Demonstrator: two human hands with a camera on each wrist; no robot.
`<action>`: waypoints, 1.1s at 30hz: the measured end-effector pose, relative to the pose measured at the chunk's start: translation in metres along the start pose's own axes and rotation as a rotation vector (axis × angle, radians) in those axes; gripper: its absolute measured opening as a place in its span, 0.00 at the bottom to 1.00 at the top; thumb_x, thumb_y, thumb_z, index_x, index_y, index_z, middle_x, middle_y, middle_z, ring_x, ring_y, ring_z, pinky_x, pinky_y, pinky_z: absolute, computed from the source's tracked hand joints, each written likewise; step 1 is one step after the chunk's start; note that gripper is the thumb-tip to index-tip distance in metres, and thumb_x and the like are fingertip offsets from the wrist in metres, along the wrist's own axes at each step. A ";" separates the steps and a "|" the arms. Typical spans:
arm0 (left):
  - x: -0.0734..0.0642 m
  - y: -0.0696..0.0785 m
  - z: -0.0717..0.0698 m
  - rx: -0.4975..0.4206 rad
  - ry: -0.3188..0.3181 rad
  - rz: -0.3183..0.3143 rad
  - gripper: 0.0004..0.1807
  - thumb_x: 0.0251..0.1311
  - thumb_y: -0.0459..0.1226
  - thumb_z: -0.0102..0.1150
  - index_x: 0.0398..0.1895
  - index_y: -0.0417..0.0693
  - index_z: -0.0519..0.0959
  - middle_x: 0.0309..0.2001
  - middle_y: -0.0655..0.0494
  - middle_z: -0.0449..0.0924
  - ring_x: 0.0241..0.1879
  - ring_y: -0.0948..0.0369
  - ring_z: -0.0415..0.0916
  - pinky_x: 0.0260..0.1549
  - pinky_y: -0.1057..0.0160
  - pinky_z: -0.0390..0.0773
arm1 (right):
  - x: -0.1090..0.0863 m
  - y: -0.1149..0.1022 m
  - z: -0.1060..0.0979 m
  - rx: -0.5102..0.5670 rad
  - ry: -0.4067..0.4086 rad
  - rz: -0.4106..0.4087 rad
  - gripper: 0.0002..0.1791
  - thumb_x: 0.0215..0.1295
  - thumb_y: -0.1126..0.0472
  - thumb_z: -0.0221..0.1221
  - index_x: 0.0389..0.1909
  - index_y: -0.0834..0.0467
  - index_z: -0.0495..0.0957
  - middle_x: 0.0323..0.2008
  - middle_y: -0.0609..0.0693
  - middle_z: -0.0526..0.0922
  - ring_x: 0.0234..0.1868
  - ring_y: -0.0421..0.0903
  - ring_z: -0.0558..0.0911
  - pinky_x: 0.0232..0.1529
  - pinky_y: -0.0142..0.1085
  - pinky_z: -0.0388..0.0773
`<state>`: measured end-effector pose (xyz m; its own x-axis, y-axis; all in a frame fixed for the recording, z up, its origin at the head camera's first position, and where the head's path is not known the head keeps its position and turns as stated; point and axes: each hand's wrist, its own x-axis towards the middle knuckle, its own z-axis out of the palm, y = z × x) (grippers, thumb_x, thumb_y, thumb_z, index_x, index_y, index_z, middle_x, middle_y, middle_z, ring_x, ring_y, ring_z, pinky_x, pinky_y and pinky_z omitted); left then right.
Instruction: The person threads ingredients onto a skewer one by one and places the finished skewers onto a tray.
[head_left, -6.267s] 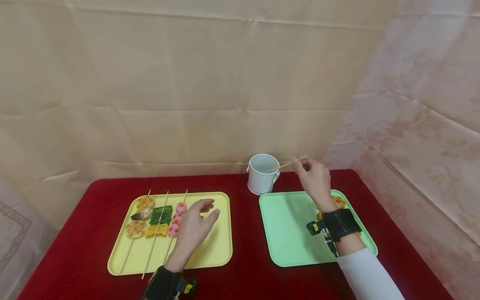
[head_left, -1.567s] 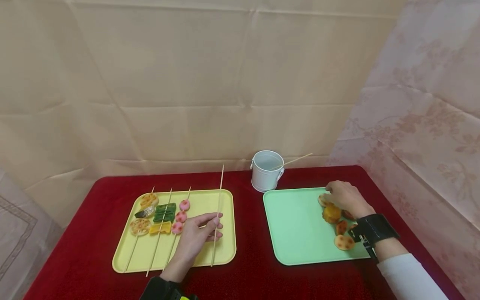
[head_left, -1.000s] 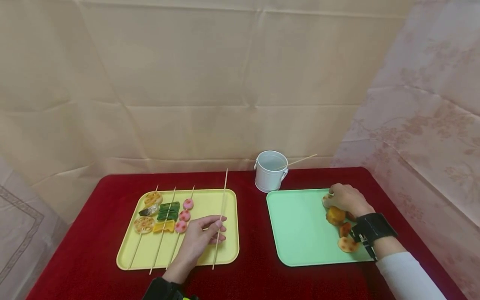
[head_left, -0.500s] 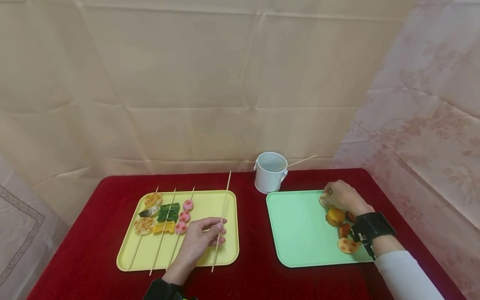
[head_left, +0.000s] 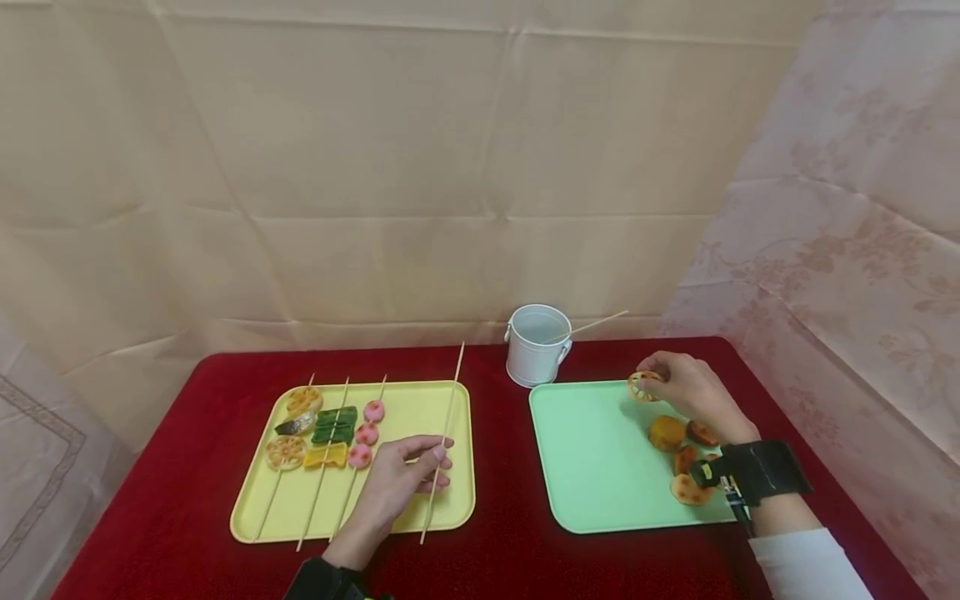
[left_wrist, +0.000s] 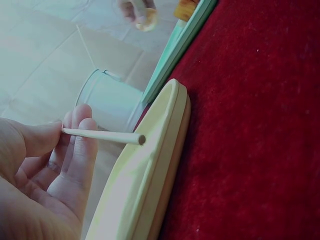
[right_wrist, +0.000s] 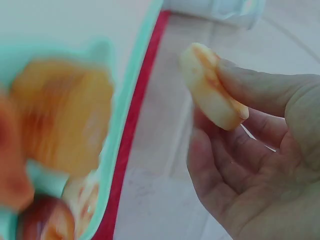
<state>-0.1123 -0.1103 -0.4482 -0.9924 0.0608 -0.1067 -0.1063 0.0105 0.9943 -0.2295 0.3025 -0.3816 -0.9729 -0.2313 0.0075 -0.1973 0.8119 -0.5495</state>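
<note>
My left hand (head_left: 401, 479) pinches a bare bamboo skewer (head_left: 456, 377) between thumb and fingers, over the right part of the yellow tray (head_left: 420, 400). In the left wrist view the skewer's blunt end (left_wrist: 141, 139) points at the camera. My right hand (head_left: 693, 387) holds a round lotus root slice (head_left: 642, 386) by its edge, raised above the far side of the green tray (head_left: 592, 467). Thumb and fingers pinch that lotus root slice (right_wrist: 210, 87) in the right wrist view. Below the hand lie a yellow-brown chunk (head_left: 667, 433), a spotted round slice (head_left: 690, 490) and other food pieces.
Three loaded skewers lie on the yellow tray: lotus slices with a grey piece (head_left: 285, 452), green pieces with a yellow one (head_left: 333, 425), and pink balls (head_left: 367, 433). A white bucket (head_left: 534, 358) with a thin skewer (head_left: 600, 322) leaning out stands behind, on red cloth (head_left: 502, 500).
My right hand first held a skewer at the bucket, then reached into the green tray and has now lifted the lotus root slice. The left hand, empty at first, now holds a skewer.
</note>
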 end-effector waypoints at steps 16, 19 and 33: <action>-0.002 0.000 0.005 0.006 -0.043 0.039 0.14 0.73 0.30 0.58 0.54 0.25 0.81 0.35 0.44 0.85 0.29 0.59 0.85 0.30 0.65 0.84 | 0.000 -0.049 0.040 0.325 0.157 0.036 0.24 0.71 0.50 0.66 0.57 0.64 0.79 0.46 0.60 0.87 0.43 0.52 0.84 0.41 0.32 0.82; -0.003 0.001 0.006 0.014 -0.031 0.045 0.14 0.73 0.30 0.59 0.53 0.26 0.82 0.35 0.44 0.85 0.29 0.58 0.85 0.31 0.64 0.85 | 0.001 -0.055 0.048 0.451 0.151 0.076 0.25 0.71 0.48 0.66 0.57 0.64 0.79 0.45 0.58 0.87 0.43 0.49 0.85 0.43 0.32 0.82; -0.006 0.001 0.008 0.154 -0.118 0.131 0.10 0.71 0.30 0.61 0.46 0.29 0.85 0.31 0.45 0.86 0.25 0.61 0.82 0.27 0.67 0.82 | 0.006 -0.083 0.078 0.911 0.098 0.129 0.25 0.73 0.55 0.65 0.62 0.65 0.72 0.51 0.57 0.84 0.46 0.45 0.84 0.50 0.34 0.83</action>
<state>-0.1057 -0.1030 -0.4466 -0.9822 0.1875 0.0144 0.0424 0.1465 0.9883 -0.2099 0.1912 -0.4013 -0.9947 -0.0886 -0.0516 0.0442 0.0830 -0.9956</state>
